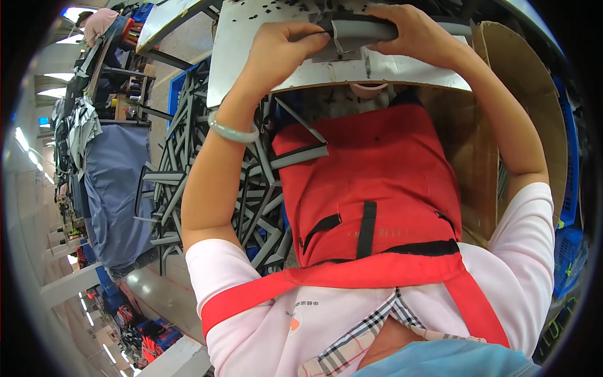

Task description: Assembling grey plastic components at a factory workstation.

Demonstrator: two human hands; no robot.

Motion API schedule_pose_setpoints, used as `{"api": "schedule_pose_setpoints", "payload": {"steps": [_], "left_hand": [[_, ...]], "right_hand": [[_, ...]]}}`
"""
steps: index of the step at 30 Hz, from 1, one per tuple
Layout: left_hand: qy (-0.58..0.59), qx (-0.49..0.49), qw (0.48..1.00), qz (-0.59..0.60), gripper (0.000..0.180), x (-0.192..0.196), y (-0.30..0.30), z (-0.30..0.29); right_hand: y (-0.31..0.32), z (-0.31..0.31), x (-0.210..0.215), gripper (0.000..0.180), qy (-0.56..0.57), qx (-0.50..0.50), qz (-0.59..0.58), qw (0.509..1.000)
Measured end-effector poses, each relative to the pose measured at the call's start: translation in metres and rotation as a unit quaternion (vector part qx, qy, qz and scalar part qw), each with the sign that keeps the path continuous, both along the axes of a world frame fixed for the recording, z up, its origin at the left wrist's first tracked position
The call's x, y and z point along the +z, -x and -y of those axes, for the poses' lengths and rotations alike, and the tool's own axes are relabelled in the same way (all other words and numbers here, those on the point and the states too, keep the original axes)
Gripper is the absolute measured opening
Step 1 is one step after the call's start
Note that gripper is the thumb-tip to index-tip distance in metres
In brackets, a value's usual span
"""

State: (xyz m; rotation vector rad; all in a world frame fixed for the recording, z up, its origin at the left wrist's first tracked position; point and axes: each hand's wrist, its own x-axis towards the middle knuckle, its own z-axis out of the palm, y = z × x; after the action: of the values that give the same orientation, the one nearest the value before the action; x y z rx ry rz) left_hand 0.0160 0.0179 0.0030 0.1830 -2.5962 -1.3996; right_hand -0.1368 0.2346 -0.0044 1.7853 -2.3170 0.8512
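Observation:
At the white work table (251, 56), my left hand (286, 53) is closed, thumb and fingers pinching the left end of a grey and black strip (361, 30). The fingers of my right hand (418, 38) curl over the same strip further right. Between the hands a pale flap or edge stands out on the strip. Under it, a grey metal plate (345, 55) is set in the table top. Part of the strip is hidden by my fingers.
Left of my lap, a tangled heap of bent grey and black strips (264, 207) fills a blue crate (177, 94); one strip lies on my red apron (377, 169). An open cardboard box (515, 75) stands right, beside blue crates (568, 251). Another person (100, 24) is far left.

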Motion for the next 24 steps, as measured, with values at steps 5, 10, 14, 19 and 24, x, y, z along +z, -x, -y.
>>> {"api": "schedule_pose_setpoints", "payload": {"steps": [5,10,14,19,24], "left_hand": [[-0.045,0.051,0.997,0.032,0.029,0.001,0.01,0.003],[-0.044,0.052,0.997,0.03,0.027,-0.002,0.02,0.008],[-0.044,0.047,0.998,-0.005,0.027,-0.004,0.021,0.01],[-0.062,0.053,0.996,-0.018,0.026,-0.005,0.022,0.012],[-0.08,0.052,0.995,0.023,0.023,-0.003,0.039,0.019]], "right_hand": [[-0.001,0.012,0.026,0.065,-0.111,-0.029,0.082,0.99],[0.017,0.012,0.006,0.063,0.165,0.219,0.047,0.96],[0.016,0.019,0.013,0.054,-0.066,-0.014,0.046,0.997],[0.014,0.022,0.014,0.045,-0.06,-0.021,0.065,0.996],[0.026,0.028,0.011,0.044,-0.038,-0.03,0.042,0.998]]}}
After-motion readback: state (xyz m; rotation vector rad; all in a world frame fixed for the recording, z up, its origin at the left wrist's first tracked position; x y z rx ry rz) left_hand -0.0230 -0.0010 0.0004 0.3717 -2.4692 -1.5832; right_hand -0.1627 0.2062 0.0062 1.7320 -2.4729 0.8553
